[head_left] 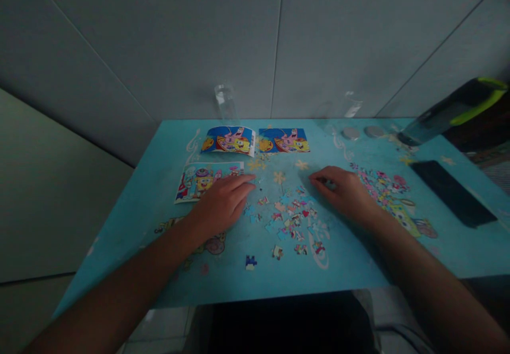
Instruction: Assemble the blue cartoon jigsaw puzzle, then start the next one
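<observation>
Small jigsaw puzzle pieces [295,218] lie scattered on the blue table between my hands. My left hand [223,203] is open, fingers stretched toward the middle, at the left edge of the pieces. It partly covers a picture card [193,181] with cartoon figures. Right of the pieces, my right hand [342,187] has its thumb and forefinger pinched together; whatever is between the tips is too small to make out. Several separate pieces, among them a dark blue and cream puzzle piece [251,262], lie nearer the front edge.
Behind lie a curled picture sheet [229,140] and a flat cartoon picture [283,140]. Clear jars [226,102] stand by the wall, with round lids [351,133] at the back right. A dark phone [452,192], a bottle [442,112] and more colourful pieces [382,187] are on the right.
</observation>
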Available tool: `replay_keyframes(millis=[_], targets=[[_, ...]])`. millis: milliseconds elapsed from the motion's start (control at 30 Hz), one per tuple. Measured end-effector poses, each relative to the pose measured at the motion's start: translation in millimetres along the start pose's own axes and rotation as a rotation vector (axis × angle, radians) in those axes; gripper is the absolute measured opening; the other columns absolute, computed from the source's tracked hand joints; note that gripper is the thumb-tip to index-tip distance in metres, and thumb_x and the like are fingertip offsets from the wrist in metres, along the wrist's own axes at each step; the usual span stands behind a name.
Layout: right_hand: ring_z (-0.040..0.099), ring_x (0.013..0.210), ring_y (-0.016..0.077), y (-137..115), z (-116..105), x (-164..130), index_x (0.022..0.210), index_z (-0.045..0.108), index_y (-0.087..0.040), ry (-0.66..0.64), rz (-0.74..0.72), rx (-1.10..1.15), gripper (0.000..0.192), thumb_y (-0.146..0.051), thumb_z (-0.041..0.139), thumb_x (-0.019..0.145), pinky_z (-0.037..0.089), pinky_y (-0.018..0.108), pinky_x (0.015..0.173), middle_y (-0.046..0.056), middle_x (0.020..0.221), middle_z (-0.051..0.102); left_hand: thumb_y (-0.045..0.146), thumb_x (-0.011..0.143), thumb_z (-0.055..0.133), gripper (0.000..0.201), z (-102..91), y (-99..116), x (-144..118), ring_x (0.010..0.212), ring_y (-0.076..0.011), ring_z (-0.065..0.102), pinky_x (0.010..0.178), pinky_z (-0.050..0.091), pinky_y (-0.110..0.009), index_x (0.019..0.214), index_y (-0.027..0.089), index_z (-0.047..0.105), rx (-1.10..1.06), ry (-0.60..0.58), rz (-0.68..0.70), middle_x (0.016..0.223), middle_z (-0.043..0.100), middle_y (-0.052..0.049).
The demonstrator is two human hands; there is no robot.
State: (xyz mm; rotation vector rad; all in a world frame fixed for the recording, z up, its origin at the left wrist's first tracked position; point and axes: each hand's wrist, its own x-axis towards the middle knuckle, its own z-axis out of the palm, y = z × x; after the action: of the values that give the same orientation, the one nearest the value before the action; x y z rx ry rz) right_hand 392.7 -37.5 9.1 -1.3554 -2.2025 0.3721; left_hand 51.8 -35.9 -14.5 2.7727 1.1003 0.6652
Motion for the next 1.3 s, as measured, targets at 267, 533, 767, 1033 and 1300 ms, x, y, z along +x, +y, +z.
replay_keyframes(millis=[267, 533, 767, 1033, 1300], targets=[[0.068, 0.083, 0.0214, 3, -8, 0, 0.104, 0.073, -0.022, 0.030, -0.019, 0.021, 0.018, -0.028, 0.059, 0.097, 0.055, 0.037, 0.076, 0.007, 0.097, 0.074, 0.012, 0.098, 0.047, 0.031, 0.0, -1, -1, 0.120, -0.0271, 0.062, 0.104, 0.053, -0.051, 0.123, 0.016, 0.065, 0.023, -0.010, 0.013, 0.138, 0.062, -0.011], [0.065, 0.091, 0.0228, -42, 30, -4, 0.105, 0.076, -0.022, -0.126, -0.232, 0.079, 0.021, -0.036, 0.062, 0.099, 0.052, 0.041, 0.084, 0.008, 0.095, 0.071, 0.013, 0.098, 0.047, 0.032, 0.7, 0, 0, 0.120, -0.0262, 0.063, 0.104, 0.053, -0.050, 0.123, 0.018, 0.066, 0.026, -0.008, 0.008, 0.137, 0.063, -0.011], [0.063, 0.091, 0.0242, -51, 42, -7, 0.109, 0.077, -0.025, -0.141, -0.203, 0.007, 0.024, -0.042, 0.067, 0.095, 0.049, 0.042, 0.083, 0.008, 0.095, 0.070, 0.012, 0.098, 0.048, 0.030, 0.5, 2, 2, 0.116, -0.0278, 0.064, 0.101, 0.054, -0.051, 0.120, 0.017, 0.067, 0.032, 0.004, 0.021, 0.134, 0.065, -0.011], [0.063, 0.088, 0.0225, -47, 44, -7, 0.099, 0.077, -0.023, -0.099, -0.150, 0.064, 0.021, -0.031, 0.058, 0.101, 0.050, 0.043, 0.084, 0.007, 0.092, 0.069, 0.012, 0.096, 0.050, 0.028, -0.6, 3, 2, 0.116, -0.0272, 0.064, 0.101, 0.053, -0.051, 0.119, 0.017, 0.066, 0.047, 0.007, 0.033, 0.132, 0.066, -0.010], [0.062, 0.088, 0.0223, -43, 41, -4, 0.100, 0.076, -0.022, -0.058, -0.053, 0.088, 0.019, -0.027, 0.057, 0.100, 0.051, 0.042, 0.084, 0.008, 0.093, 0.068, 0.012, 0.097, 0.050, 0.027, 0.6, 2, 2, 0.116, -0.0281, 0.063, 0.102, 0.053, -0.051, 0.118, 0.015, 0.066, 0.058, -0.003, 0.036, 0.133, 0.065, -0.011]])
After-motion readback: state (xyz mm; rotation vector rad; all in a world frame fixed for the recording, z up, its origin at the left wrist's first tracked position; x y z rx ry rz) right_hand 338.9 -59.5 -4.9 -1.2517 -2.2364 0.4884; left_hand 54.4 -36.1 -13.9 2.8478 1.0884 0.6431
